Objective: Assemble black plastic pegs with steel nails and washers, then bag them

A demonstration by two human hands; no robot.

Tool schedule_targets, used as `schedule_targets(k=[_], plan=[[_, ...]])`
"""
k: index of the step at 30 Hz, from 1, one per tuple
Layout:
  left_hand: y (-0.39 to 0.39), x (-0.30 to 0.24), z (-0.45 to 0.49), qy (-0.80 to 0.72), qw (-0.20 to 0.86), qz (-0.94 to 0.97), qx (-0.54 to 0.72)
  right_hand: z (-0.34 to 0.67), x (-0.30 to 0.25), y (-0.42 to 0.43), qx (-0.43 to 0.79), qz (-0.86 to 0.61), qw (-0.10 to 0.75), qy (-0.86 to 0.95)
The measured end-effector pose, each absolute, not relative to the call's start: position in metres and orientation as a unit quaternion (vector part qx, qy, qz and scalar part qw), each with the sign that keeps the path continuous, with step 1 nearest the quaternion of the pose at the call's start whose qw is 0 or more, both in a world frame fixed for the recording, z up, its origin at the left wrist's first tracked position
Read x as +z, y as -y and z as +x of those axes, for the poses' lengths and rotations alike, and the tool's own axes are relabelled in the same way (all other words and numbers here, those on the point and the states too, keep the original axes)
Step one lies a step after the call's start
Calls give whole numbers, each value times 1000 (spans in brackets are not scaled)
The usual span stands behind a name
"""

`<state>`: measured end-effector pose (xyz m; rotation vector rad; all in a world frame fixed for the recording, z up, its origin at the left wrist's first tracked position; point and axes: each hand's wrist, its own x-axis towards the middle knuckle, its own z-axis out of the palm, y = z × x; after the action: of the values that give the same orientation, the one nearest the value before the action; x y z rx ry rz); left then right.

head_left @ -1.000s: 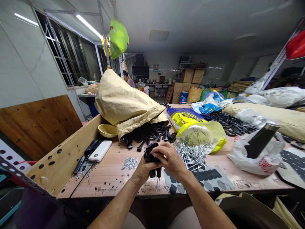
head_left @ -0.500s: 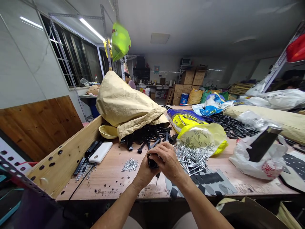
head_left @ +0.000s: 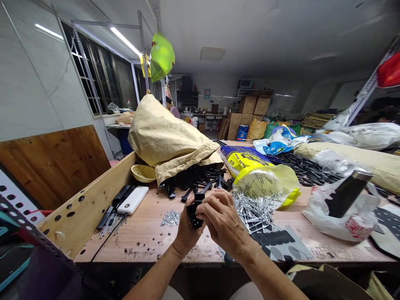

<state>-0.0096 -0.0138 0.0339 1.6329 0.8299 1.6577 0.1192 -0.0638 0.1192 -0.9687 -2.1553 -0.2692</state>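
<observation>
A black plastic part (head_left: 195, 214), blocky with a raised end, is held above the front middle of the table. My left hand (head_left: 186, 236) is wrapped around it from the left and below. My right hand (head_left: 227, 223) has its thumb and fingers pinched together at the part's right side; anything small between the fingertips is hidden. Left of the hands lies a small heap of metal nuts (head_left: 170, 217). Long metal screws (head_left: 254, 211) are piled on the right, spilling from a yellow bag (head_left: 283, 183). More black plastic parts (head_left: 203, 177) lie just beyond the hands.
A large tan sack (head_left: 168, 133) rests behind the black parts, beside a yellow bowl (head_left: 143, 173). On the left are a white power bank-like box (head_left: 133, 200) and a wooden side board (head_left: 90, 208). A white plastic bag (head_left: 340, 223) and a grey sheet (head_left: 296, 246) are at right.
The black part has been turned upward and shows more. My right hand has shifted slightly right and down, its fingers now at the part's side. The thin metal-tipped thing below the hands no longer shows.
</observation>
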Motion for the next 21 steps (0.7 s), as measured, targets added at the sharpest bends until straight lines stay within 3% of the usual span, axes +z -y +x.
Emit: schedule_targets(k=[8, 21], plan=[[17, 34, -16, -301, 273, 667, 625, 119, 124, 75, -125, -359, 386, 840], [26, 42, -14, -303, 332, 628, 635, 124, 125, 85, -159, -349, 391, 836]])
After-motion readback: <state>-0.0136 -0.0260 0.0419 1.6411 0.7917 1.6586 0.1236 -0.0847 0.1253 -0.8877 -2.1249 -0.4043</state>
